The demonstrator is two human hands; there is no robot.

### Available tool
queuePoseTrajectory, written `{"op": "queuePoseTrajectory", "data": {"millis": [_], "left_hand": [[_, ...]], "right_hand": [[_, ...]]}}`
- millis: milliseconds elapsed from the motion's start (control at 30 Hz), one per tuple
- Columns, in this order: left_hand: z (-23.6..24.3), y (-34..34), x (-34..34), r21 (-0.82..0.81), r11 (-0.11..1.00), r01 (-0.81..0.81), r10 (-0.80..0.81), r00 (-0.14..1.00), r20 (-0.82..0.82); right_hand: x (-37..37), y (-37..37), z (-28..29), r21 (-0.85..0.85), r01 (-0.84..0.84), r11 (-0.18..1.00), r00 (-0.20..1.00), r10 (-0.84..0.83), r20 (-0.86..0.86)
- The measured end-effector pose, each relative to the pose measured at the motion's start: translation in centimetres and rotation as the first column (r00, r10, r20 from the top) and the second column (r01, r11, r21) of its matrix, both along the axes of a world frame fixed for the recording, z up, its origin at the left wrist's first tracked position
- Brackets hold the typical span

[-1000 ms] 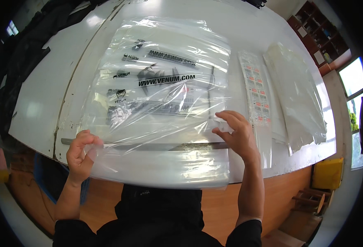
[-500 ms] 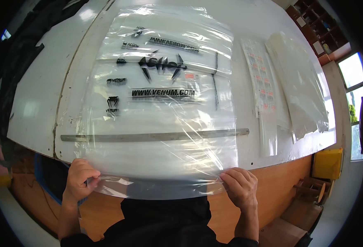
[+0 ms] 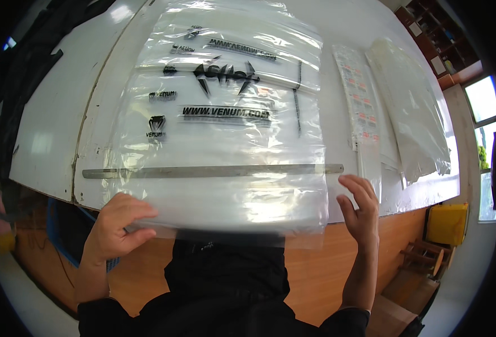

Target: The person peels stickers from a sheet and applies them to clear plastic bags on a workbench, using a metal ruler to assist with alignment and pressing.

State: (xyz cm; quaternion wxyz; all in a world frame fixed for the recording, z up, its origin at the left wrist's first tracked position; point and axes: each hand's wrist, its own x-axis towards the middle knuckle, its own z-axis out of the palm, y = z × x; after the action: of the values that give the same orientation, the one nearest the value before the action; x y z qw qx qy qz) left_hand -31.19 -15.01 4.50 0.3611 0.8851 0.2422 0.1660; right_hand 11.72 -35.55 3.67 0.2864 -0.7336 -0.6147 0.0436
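A large clear plastic bag (image 3: pixel 231 143) with black printing lies spread on the white table, its near end hanging over the front edge. Beneath the film a long flat metal ruler (image 3: pixel 214 171) runs crosswise, both ends sticking out past the bag's sides. My left hand (image 3: pixel 123 224) is at the bag's near left corner, thumb and fingers apart; whether it touches the film I cannot tell. Off the bag's right side, close to the ruler's right end, my right hand (image 3: pixel 360 205) is raised with its fingers spread and holds nothing.
On the table's right side lie a strip of clear packaging with red print (image 3: pixel 360 106) and a pile of whitish plastic sheets (image 3: pixel 413 112). Dark material (image 3: pixel 40 67) covers the far left. Below the table stand a blue basket (image 3: pixel 62 236), a yellow box (image 3: pixel 448 223) and a wooden stool (image 3: pixel 427 255).
Both hands have let go of the bag's near edge and opened. The right hand has moved right and away from me, the left slightly farther away. The bag's near end looks shorter over the edge.
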Motion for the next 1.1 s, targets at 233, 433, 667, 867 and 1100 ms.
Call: {"op": "queuePoseTrajectory", "data": {"millis": [233, 433, 667, 867, 1100], "left_hand": [[-3.9, 2.1, 4.5, 0.454, 0.891, -0.018, 0.120, 0.973, -0.197], [-5.3, 0.4, 4.8, 0.449, 0.893, -0.033, 0.111, 0.983, -0.149], [-4.7, 0.7, 4.8, 0.429, 0.903, -0.041, 0.120, 0.980, -0.160], [-4.5, 0.2, 4.5, 0.469, 0.883, -0.006, 0.098, 0.980, -0.173], [-4.0, -0.3, 3.8, 0.443, 0.896, 0.012, 0.081, 0.979, -0.189]], "right_hand": [[3.6, 3.6, -2.5, -0.177, 0.004, 0.984, 0.982, 0.030, 0.186], [3.1, 2.9, -2.3, -0.227, -0.046, 0.973, 0.999, 0.041, -0.025], [2.0, -0.5, -3.3, -0.146, -0.041, 0.988, 0.998, 0.033, -0.056], [0.0, -3.6, -3.6, -0.292, 0.095, 0.952, 0.961, -0.165, -0.223], [0.2, -7.6, -6.1, -0.040, 0.128, 0.991, 0.988, -0.131, -0.084]]}}
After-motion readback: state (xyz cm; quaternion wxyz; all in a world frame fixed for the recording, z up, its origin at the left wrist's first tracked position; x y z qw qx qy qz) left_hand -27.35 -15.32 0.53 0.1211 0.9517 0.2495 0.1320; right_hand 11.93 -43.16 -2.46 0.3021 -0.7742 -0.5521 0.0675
